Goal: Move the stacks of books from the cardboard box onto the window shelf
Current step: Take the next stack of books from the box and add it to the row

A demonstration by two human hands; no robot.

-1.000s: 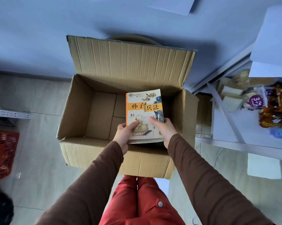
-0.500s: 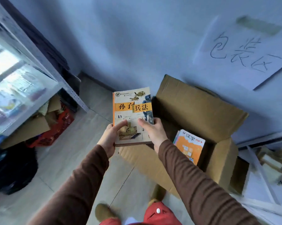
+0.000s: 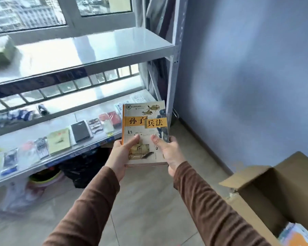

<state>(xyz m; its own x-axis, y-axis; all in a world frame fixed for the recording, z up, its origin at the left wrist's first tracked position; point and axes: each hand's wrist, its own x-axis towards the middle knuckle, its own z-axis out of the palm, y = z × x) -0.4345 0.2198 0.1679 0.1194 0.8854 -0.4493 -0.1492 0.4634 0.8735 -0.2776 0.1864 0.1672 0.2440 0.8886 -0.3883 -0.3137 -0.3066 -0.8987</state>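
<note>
I hold a thin stack of books with a beige and orange cover in front of me, over the floor. My left hand grips its lower left edge, thumb on the cover. My right hand grips the lower right edge the same way. The open cardboard box stands at the lower right, with an orange book lying inside. The grey metal window shelf rises ahead on the left; its upper board is bare on the right side.
The lower shelf board carries several small packets, a black notebook and a yellow-green booklet. Black bags and a basin sit under it. A greenish block lies at the upper board's left. A blue wall is on the right.
I have turned left from the box toward the window shelf, carrying the stack with both hands. The box has slid from the middle of view to the lower right corner.
</note>
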